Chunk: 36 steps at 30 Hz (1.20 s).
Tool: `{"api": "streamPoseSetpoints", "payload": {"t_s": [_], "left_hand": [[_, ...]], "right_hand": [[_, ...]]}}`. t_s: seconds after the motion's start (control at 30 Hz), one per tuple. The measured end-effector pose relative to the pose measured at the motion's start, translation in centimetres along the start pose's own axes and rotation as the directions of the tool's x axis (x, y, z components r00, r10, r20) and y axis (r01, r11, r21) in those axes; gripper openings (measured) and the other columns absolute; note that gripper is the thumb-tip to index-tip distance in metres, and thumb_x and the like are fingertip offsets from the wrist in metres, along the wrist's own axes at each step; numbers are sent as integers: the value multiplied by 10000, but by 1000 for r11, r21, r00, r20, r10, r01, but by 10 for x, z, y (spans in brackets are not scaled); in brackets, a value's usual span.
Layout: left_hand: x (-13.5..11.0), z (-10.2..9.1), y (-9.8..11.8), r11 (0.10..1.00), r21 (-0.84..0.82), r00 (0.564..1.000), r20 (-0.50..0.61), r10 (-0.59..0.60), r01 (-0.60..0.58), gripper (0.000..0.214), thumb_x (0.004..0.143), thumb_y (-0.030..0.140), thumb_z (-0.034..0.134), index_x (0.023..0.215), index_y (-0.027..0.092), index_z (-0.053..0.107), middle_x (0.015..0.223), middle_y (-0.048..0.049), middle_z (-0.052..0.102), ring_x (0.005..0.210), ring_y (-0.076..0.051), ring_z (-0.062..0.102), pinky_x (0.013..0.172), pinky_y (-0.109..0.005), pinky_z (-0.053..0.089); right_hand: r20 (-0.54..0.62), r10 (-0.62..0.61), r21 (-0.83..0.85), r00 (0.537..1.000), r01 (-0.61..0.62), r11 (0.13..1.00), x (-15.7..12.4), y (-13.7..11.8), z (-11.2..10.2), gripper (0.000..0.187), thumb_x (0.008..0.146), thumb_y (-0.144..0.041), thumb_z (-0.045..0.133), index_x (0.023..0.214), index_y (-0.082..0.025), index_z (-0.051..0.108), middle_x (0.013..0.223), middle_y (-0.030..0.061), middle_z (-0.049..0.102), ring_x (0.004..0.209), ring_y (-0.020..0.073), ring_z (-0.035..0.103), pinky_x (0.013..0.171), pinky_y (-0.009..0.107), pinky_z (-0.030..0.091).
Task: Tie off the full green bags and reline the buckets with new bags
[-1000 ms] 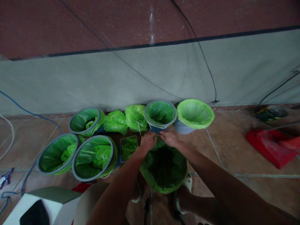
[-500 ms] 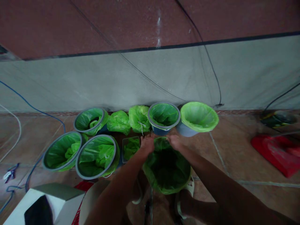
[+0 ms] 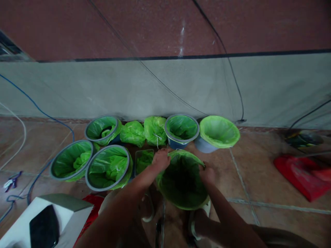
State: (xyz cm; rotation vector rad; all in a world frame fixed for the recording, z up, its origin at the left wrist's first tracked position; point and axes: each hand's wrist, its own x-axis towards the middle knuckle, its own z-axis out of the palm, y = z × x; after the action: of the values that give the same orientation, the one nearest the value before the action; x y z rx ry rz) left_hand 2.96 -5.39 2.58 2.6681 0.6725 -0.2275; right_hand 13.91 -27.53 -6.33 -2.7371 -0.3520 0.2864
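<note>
Right in front of me stands a bin lined with a green trash bag [image 3: 181, 198], its bag folded out over the rim. My left hand [image 3: 161, 158] is closed on the bag's edge at the far left of the rim. At the right side of the rim my right hand [image 3: 207, 174] grips the same edge, fingers curled over it. The inside of this bin is dark. Behind it are a grey-rimmed lined bin [image 3: 182, 127] and a pale bin with a bag over its rim [image 3: 219, 132].
More lined bins [image 3: 107, 168] stand to the left, beside tied green bags [image 3: 155, 131] and a small square bin [image 3: 143, 162]. A phone [image 3: 44, 225] lies on a white box [image 3: 64, 220]. A red dustpan [image 3: 297, 172] is at right; a blue cable [image 3: 36, 105] crosses the left.
My right hand has moved right and nearer along the rim, from the far edge to the right side. My left hand stays near the far left of the rim.
</note>
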Motion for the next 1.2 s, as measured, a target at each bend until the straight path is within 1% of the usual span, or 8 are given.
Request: {"api": "streamPoseSetpoints", "payload": {"t_s": [0.13,0.27,0.43,0.67,0.8,0.93,1.07,1.2], "left_hand": [[11,15,11,1000,-23,1000,-27,16,-17,310,956,229,453,1224,182,601,1190,-93,671,1125,-199,619,1015,-305,465],[24,22,17,999,-16,998,-52,44,-45,328,989,233,371,1192,199,627,1135,-88,683,1086,-201,628,993,-325,478],[38,33,20,995,46,996,4,86,-86,376,1002,246,327,1139,187,672,1133,-112,694,1071,-220,649,962,-342,502],[45,43,17,994,102,991,131,28,-42,361,979,224,379,1105,149,709,1055,-146,734,1037,-263,689,925,-371,537],[45,42,14,994,106,989,145,1,-16,336,952,179,416,1144,137,688,1063,-158,729,1079,-270,677,951,-376,527],[42,40,14,993,111,986,161,-42,24,311,909,143,464,1133,140,680,1065,-154,724,1085,-264,674,950,-362,526],[39,32,16,993,107,984,164,-67,50,449,831,124,566,1277,162,583,1160,-133,697,1090,-248,665,984,-367,504],[39,21,17,996,41,992,97,-82,78,706,763,178,658,1425,211,413,1385,-127,565,1233,-267,573,1060,-418,439]], "right_hand": [[-103,-267,129,958,279,952,10,-23,-19,428,967,-299,371,1259,-119,627,1300,152,643,1163,261,610,998,365,458],[22,-471,178,882,460,870,39,-57,-23,371,966,-239,376,1150,-174,692,1198,102,709,1087,212,647,978,311,471],[244,-544,85,802,541,836,61,-71,-8,335,977,-245,408,1120,-211,708,1119,78,743,1030,194,672,920,267,470],[366,-541,-31,757,591,806,65,-61,-3,307,999,-259,411,1064,-201,705,1042,79,754,933,174,679,797,228,445],[419,-483,-98,769,567,818,69,-66,-4,282,997,-260,424,1023,-192,697,987,79,753,897,161,679,745,215,421],[393,-459,-109,797,536,837,69,-63,-5,308,997,-280,410,1018,-186,703,949,85,747,870,172,677,736,234,427],[281,-372,-152,885,424,893,62,-43,-8,351,996,-276,375,1059,-180,707,927,102,740,864,196,678,744,262,451],[173,-127,-143,977,153,978,43,-21,-12,380,986,-309,383,1176,-186,688,962,132,735,889,241,693,739,302,479]]}}
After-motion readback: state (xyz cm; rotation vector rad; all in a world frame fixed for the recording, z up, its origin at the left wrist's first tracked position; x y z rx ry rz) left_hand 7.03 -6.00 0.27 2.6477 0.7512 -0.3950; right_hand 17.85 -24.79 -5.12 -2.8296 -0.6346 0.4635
